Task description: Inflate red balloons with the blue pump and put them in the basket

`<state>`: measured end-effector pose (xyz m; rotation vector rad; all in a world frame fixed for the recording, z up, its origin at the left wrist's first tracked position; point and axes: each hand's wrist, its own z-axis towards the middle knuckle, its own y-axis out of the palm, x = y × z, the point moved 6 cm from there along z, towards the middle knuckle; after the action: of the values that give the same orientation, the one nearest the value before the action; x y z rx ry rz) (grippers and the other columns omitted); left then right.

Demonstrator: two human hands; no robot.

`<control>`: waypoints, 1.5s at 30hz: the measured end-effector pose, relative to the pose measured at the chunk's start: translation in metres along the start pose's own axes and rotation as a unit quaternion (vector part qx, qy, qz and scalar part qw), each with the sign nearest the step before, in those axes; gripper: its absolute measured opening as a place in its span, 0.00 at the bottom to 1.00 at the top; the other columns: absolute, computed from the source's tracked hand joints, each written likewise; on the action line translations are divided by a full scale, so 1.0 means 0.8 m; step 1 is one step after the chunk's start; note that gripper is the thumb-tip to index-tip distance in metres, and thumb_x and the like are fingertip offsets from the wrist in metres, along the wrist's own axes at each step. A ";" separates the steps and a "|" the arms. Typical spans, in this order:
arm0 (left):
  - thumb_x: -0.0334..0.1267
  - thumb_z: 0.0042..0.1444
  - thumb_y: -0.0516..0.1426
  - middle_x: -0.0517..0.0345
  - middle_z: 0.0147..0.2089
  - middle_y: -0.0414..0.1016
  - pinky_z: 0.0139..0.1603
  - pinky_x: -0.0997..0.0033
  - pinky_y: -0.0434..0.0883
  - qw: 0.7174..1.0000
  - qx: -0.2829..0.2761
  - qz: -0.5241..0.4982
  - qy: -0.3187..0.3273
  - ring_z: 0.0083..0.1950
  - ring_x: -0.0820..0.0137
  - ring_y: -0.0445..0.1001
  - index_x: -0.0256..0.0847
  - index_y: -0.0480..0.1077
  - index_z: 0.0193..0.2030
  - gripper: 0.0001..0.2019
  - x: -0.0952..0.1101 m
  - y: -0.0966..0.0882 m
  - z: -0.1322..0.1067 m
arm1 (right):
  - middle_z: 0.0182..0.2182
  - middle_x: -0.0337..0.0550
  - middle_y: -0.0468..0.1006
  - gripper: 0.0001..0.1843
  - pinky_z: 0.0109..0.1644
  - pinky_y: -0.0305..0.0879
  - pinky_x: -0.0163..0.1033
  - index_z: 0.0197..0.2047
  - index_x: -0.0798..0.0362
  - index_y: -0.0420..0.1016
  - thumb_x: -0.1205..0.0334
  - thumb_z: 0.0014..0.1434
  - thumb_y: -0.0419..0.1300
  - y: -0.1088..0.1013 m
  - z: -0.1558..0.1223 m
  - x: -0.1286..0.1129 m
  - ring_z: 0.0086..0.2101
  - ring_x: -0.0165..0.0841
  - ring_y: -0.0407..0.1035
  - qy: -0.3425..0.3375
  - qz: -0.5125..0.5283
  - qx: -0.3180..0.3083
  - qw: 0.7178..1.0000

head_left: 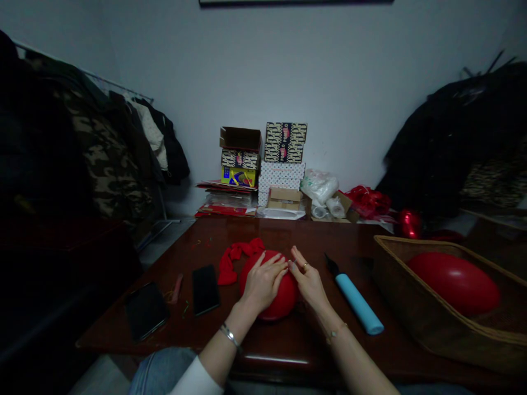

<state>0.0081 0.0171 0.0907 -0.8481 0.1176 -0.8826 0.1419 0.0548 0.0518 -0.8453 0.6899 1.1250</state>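
A round, inflated red balloon [272, 307] rests on the dark wooden table in front of me. My left hand [263, 280] lies over its top with the fingers stretched out towards the right. At the balloon's right side is my right hand [307, 277], its fingers extended and its thumb side close to my left fingertips. Whether anything small sits between the fingertips, I cannot tell. Behind the balloon curls a bunched red cloth-like strip [233, 258]. A blue hand pump [359, 303] with a black nozzle lies to the right of my right hand.
A wicker basket [411, 318] holding another red balloon [455, 282] stands at right. Left of my hands lie a black phone [206, 289] and a dark tablet-like device [146, 311]. Stacked boxes [282, 175] and plastic bags [320, 186] line the wall beyond the table [197, 345].
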 end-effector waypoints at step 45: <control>0.37 0.59 0.52 0.58 0.54 0.72 0.63 0.41 0.46 0.998 -0.046 -0.048 -0.016 0.60 0.66 0.63 0.50 0.72 0.45 0.11 -0.022 -0.030 0.005 | 0.53 0.34 0.70 0.12 0.60 0.46 0.58 0.28 0.41 0.78 0.68 0.52 0.57 0.019 -0.013 -0.052 0.61 0.39 0.46 -0.112 -0.144 -0.050 0.982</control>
<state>-0.0171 0.0242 0.1061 -0.9592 0.0897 -0.9593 0.1145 0.0288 0.0775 -0.8582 0.3143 0.9780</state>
